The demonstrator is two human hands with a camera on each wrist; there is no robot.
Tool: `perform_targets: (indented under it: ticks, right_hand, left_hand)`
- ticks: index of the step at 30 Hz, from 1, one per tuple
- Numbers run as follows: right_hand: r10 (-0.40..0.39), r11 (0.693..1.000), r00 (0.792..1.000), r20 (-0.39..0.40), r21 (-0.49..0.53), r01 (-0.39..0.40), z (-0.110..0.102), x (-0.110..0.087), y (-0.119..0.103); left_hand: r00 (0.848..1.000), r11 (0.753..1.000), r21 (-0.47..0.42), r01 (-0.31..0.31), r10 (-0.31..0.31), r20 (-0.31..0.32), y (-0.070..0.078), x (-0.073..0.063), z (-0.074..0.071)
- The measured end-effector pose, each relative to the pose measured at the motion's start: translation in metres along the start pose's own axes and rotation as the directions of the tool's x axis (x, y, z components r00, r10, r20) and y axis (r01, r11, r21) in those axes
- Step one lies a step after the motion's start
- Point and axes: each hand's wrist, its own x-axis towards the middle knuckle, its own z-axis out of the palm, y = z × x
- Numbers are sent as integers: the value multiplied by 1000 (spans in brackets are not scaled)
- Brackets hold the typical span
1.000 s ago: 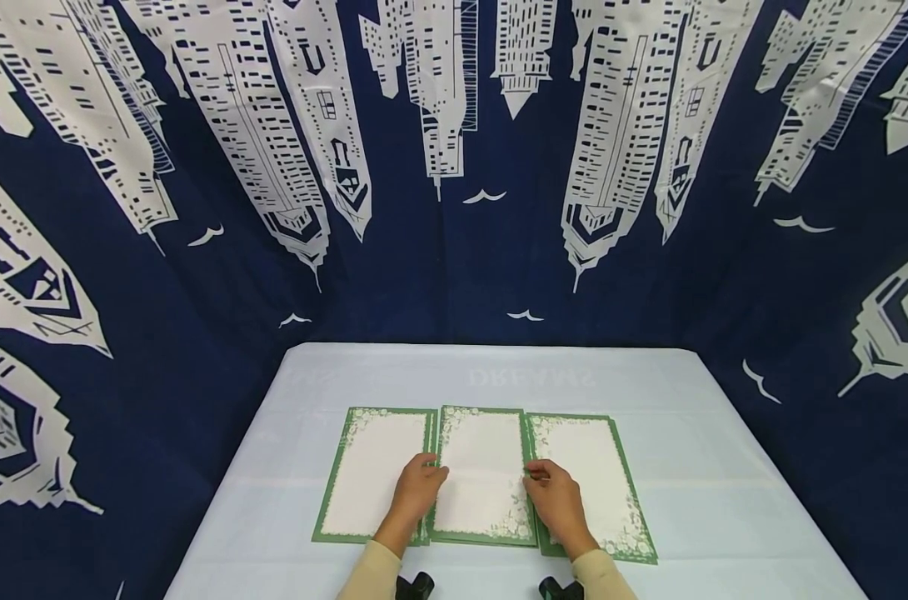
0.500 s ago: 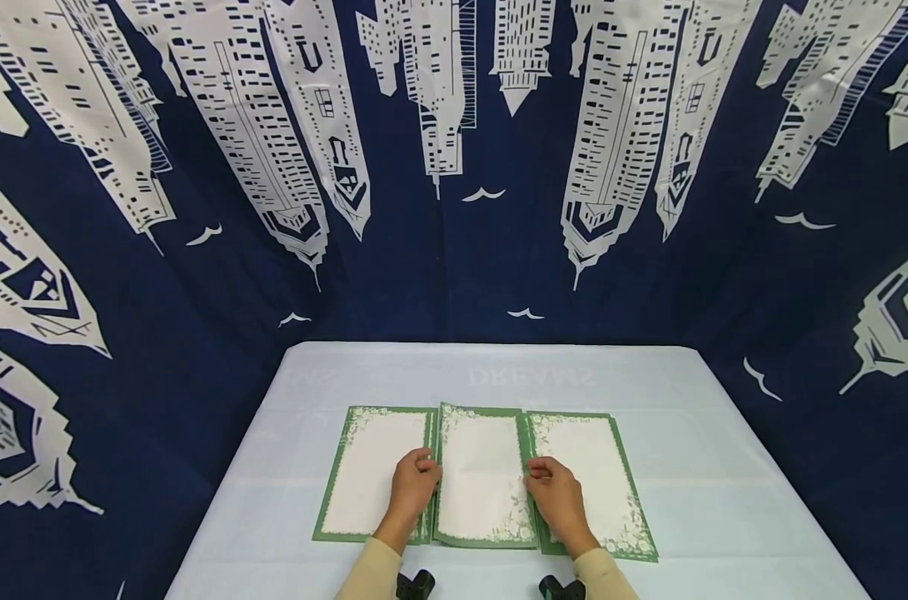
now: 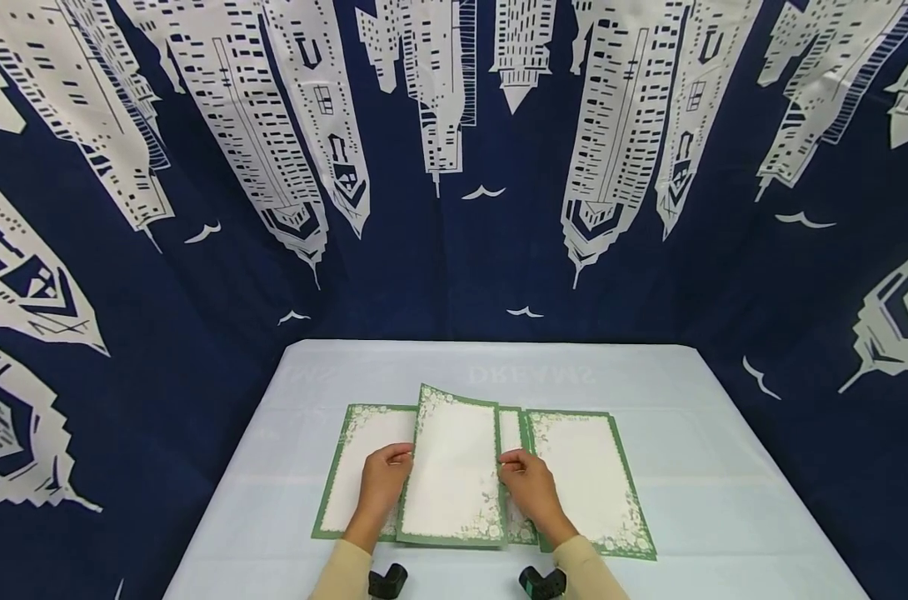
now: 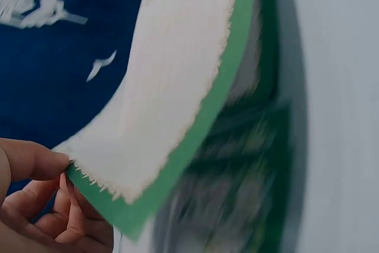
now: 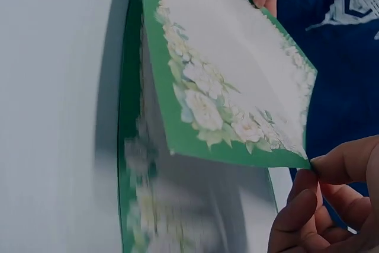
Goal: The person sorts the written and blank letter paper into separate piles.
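Now both hands, left (image 3: pixel 382 477) and right (image 3: pixel 527 487), are pinching the top sheet (image 3: pixel 454 467) above the middle stack (image 3: pixel 511 429) on the counter (image 3: pixel 694 467); being thin and bowing, it risks creasing or slipping.

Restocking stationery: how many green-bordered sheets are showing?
4: left sheet on the table, lifted sheet pinched by left hand and right hand, middle sheet beneath, right sheet. Stacks may hide more.

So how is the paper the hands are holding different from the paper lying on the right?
The held sheet is lifted off the table and slightly curved; the right sheet lies flat. The left hand and right hand pinch the held sheet's side edges; the right sheet is not gripped. The held sheet overlaps the papers beneath; the right one is mostly uncovered. Both are cream with green flowery borders.
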Motion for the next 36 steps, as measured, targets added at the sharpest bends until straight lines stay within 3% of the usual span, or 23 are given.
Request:
perform_targets:
  ticks: [5, 11, 15, 21, 27, 31, 34, 36]
  right_hand:
    - [-70, 997, 993, 91, 33, 67, 32, 5, -16]
    - [-81, 995, 965, 249, 73, 65, 68, 6, -38]
    - [-77, 995, 945, 319, 83, 53, 85, 3, -47]
    - [-69, 997, 926, 371, 49, 55, 99, 0, -53]
    - [-60, 998, 929, 365, 16, 58, 88, -4, -51]
    - [-58, 997, 949, 310, -37, 73, 66, -5, -41]
    - [-46, 994, 970, 240, -84, 68, 47, -5, -31]
    - [-37, 991, 981, 188, -119, 60, 34, -6, -25]
  left_hand:
    - [997, 998, 58, 23, -19, -68, -5, 6, -41]
    - [993, 991, 123, 52, -38, -115, -14, 10, -87]
    - [986, 978, 195, 69, -37, -164, -23, 14, -102]
    - [970, 946, 301, 117, -44, -238, -30, 15, -111]
    - [952, 915, 376, 148, -29, -304, -35, 14, -104]
    - [947, 902, 418, 112, 31, -321, -30, 10, -83]
    - [968, 909, 416, 34, 73, -240, -24, 4, -56]
    - [987, 923, 384, -19, 79, -138, -17, -3, -36]
